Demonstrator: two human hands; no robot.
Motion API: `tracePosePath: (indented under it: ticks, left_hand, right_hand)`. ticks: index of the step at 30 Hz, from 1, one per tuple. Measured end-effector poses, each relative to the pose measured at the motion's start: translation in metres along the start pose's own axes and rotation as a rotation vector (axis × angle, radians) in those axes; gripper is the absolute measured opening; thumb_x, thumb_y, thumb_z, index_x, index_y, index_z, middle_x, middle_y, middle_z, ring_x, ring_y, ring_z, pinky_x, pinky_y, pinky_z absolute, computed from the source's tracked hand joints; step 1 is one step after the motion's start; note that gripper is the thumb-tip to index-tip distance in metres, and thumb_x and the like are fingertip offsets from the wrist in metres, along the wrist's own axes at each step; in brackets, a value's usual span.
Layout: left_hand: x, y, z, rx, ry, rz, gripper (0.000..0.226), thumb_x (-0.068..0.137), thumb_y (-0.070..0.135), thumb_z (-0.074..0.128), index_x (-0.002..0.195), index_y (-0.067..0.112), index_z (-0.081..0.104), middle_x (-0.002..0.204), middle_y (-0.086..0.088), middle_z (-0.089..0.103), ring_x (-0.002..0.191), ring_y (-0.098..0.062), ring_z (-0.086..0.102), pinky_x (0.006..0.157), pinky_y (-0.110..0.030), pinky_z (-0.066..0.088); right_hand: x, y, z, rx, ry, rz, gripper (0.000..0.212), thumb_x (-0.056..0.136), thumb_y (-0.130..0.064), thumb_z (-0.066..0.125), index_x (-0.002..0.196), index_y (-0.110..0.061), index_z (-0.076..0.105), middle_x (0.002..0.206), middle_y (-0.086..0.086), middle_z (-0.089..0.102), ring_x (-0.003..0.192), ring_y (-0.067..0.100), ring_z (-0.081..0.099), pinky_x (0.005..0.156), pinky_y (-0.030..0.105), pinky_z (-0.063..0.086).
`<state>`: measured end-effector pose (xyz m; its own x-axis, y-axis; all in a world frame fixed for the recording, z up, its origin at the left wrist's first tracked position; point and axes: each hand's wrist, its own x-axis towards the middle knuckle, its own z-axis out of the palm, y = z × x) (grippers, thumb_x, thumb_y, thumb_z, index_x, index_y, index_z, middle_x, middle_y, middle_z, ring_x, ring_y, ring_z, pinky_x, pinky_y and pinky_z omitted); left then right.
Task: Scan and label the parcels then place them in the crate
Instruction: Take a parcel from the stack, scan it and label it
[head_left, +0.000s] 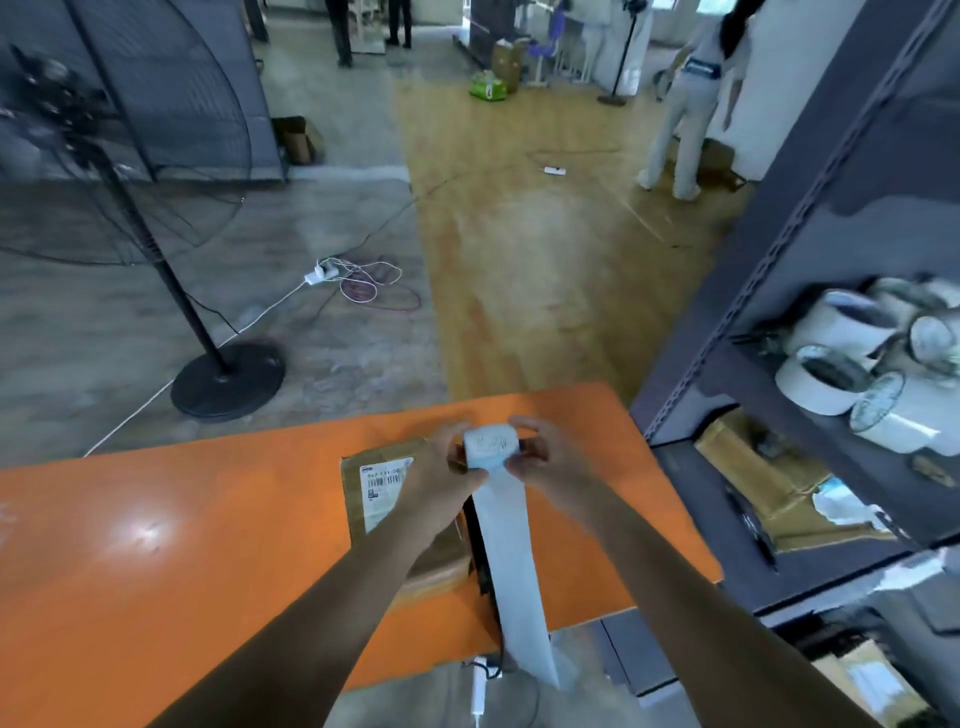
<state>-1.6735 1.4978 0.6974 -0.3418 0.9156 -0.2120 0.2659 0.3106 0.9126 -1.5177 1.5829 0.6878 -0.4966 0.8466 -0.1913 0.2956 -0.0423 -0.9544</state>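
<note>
A brown cardboard parcel (384, 499) with a white shipping label lies on the orange table (156, 545). Above its right side both hands hold a white label roll (491, 441). My left hand (441, 467) grips the roll's left end and my right hand (540, 457) grips its right end. A long strip of pale backing paper (514, 571) hangs from the roll toward me, over a black device (480, 561) that is mostly hidden beneath it. No crate is in view.
A grey metal shelf rack (779, 312) stands close on the right, holding white tape rolls (857, 364) and cardboard. A black pedestal fan (223, 379) stands left beyond the table. Cables and a power strip (322, 273) lie on the floor. A person (691, 104) stands at the far right.
</note>
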Motion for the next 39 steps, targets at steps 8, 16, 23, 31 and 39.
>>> tracePosePath:
  ticks: [8, 16, 23, 31, 39]
  left_hand:
    - [0.002, -0.004, -0.024, -0.058, -0.021, 0.089, 0.063, 0.077, 0.011, 0.075, 0.127, 0.041, 0.051, 0.09, 0.015, 0.068, 0.073, -0.002, 0.065, 0.057, -0.019, 0.05]
    - [0.003, -0.001, -0.035, -0.094, -0.051, 0.084, 0.057, 0.078, 0.009, 0.076, 0.127, 0.032, 0.056, 0.085, 0.01, 0.071, 0.065, 0.004, 0.062, 0.051, -0.01, 0.042]
    - [-0.007, 0.005, -0.032, -0.006, -0.015, 0.142, 0.056, 0.082, 0.013, 0.074, 0.129, 0.036, 0.053, 0.093, 0.014, 0.07, 0.075, 0.003, 0.063, 0.056, -0.01, 0.045]
    - [-0.011, 0.008, -0.029, 0.112, -0.018, 0.206, 0.056, 0.085, 0.013, 0.069, 0.134, 0.035, 0.05, 0.099, 0.013, 0.063, 0.086, 0.009, 0.057, 0.067, -0.004, 0.041]
    - [-0.009, 0.007, -0.026, 0.159, -0.036, 0.239, 0.059, 0.087, 0.01, 0.066, 0.134, 0.04, 0.049, 0.101, 0.017, 0.058, 0.092, 0.006, 0.056, 0.07, -0.003, 0.042]
  right_hand:
    - [-0.007, -0.02, 0.013, -0.052, 0.043, -0.097, 0.032, 0.094, -0.01, 0.066, 0.114, -0.033, 0.057, 0.1, -0.002, 0.068, 0.094, 0.014, 0.067, 0.087, 0.035, 0.056]
    - [-0.007, -0.027, 0.009, -0.089, 0.031, -0.082, 0.038, 0.089, -0.011, 0.07, 0.115, -0.038, 0.062, 0.106, 0.0, 0.069, 0.095, 0.008, 0.069, 0.085, 0.029, 0.058]
    - [-0.007, -0.032, 0.004, -0.145, 0.041, -0.12, 0.027, 0.095, -0.024, 0.064, 0.104, -0.048, 0.061, 0.097, 0.0, 0.071, 0.087, 0.007, 0.071, 0.072, 0.028, 0.061]
    - [-0.006, -0.026, 0.001, -0.211, 0.053, -0.048, 0.008, 0.095, -0.023, 0.066, 0.1, -0.026, 0.062, 0.084, -0.001, 0.073, 0.074, 0.012, 0.074, 0.071, 0.032, 0.062]
    - [-0.014, -0.02, 0.004, -0.205, 0.117, -0.035, 0.01, 0.095, -0.023, 0.066, 0.092, -0.026, 0.057, 0.083, 0.002, 0.073, 0.072, 0.013, 0.073, 0.073, 0.038, 0.062]
